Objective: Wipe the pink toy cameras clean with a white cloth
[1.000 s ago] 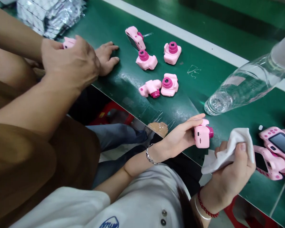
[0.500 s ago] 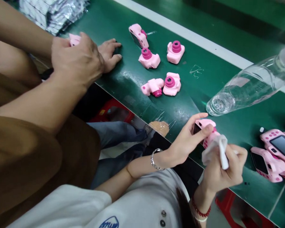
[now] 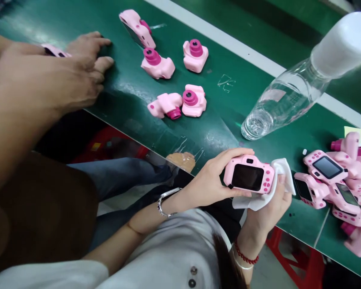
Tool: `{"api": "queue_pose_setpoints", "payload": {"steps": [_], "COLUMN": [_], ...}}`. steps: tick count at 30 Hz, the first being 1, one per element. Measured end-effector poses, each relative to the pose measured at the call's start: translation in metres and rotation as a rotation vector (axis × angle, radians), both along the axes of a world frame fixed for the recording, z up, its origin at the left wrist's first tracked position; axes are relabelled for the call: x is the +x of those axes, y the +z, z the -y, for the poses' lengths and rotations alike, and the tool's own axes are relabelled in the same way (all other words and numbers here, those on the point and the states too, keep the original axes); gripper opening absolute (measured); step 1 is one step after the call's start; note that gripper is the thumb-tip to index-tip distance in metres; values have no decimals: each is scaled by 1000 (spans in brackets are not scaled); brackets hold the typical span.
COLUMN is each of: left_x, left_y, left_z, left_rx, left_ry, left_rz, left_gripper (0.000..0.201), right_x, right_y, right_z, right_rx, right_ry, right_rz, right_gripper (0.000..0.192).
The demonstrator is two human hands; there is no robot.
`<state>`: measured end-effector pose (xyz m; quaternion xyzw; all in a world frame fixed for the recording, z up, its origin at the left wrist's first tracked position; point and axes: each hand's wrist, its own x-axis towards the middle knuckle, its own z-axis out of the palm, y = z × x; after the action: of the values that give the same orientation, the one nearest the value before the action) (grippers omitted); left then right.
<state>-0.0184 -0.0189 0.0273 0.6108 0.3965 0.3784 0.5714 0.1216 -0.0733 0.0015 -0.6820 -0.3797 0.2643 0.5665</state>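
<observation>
Green belt (image 3: 132,96), pink toy cameras (image 3: 190,100), bottle (image 3: 284,96).

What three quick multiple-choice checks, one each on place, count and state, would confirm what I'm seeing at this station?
1. Where is the white cloth?
A. In the right hand, against the held camera
B. Draped on the bottle
C. Flat on the green belt

2. How many pink cameras lie in the loose group on the green belt beyond the left hand?
A. Two
B. Five
C. Nine

3. How does the clear bottle sit?
A. Upright on its base, capped
B. Lying crushed flat
C. Hanging upside down

Answers: 1 A, the right hand presses the cloth to the camera's end. 2 B, five lie apart there. 3 A, its base rests on the belt under a white cap.
</observation>
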Motion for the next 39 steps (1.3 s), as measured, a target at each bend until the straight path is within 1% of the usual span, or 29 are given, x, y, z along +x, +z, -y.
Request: {"api": "queue_pose_setpoints", "payload": {"steps": [1,2,3,4,5,6,7,8,9,10,11,14,16,18,21,22,24,27,30,32,34,36,37,39], "left_x": [-1,-1,-1,-1,0,1,3,4,4,5,5,3,2,0,-5,-6,-9,-13,-14,-14,-12,-10,-9,-6], "left_y": [0,0,-2,-3,-5,-6,-8,-8,-8,-7,-5,-3,-3,-5,-6,-4,-1,4,6,7,8,8,8,6], "left_z": [-1,-1,-2,-2,-2,-2,-3,-3,-2,-2,-1,2,4,4,2,1,-1,-3,-3,-2,-1,1,2,3], "left_rx": [-1,8,25,47,73,102,130,157,185,210,226,224,215,223,207,191,151,109,100,127,184,237,252,257], "left_ry": [-13,-25,-35,-50,-68,-85,-91,-90,-89,-90,-100,-183,-201,-169,-129,-127,-131,-130,-133,-139,-152,-152,-148,-128], "left_rz": [-17,-27,-33,-38,-40,-41,-44,-52,-65,-78,-91,-105,-82,-63,-79,-82,-71,-49,-52,-56,-73,-111,-131,-156], "left_gripper": [73,74,71,67,61,56,52,51,50,51,52,55,55,58,68,69,71,71,72,73,70,62,59,58], "right_x": [3,6,9,13,15,17,17,17,15,13,11,7,10,16,26,29,33,33,31,30,28,25,23,19], "right_y": [2,4,8,13,17,22,26,29,31,32,33,31,29,27,25,25,27,30,33,36,40,45,47,48], "right_z": [0,-2,-3,-6,-9,-12,-15,-19,-21,-23,-25,-31,-36,-41,-45,-43,-37,-24,-12,-10,-11,-15,-18,-23], "right_rx": [76,177,281,358,394,384,344,300,270,257,250,201,154,76,-54,-81,-95,-58,13,99,164,156,135,102], "right_ry": [-39,-43,-5,87,215,351,458,523,547,540,501,282,162,107,5,-32,-58,-12,92,190,307,425,468,513], "right_rz": [22,81,181,320,472,606,692,730,725,694,661,629,564,397,98,11,-137,-279,-269,-170,13,178,231,283], "right_gripper": [20,19,18,18,20,22,25,28,29,28,27,23,19,20,37,40,39,26,18,14,17,24,24,16]}}
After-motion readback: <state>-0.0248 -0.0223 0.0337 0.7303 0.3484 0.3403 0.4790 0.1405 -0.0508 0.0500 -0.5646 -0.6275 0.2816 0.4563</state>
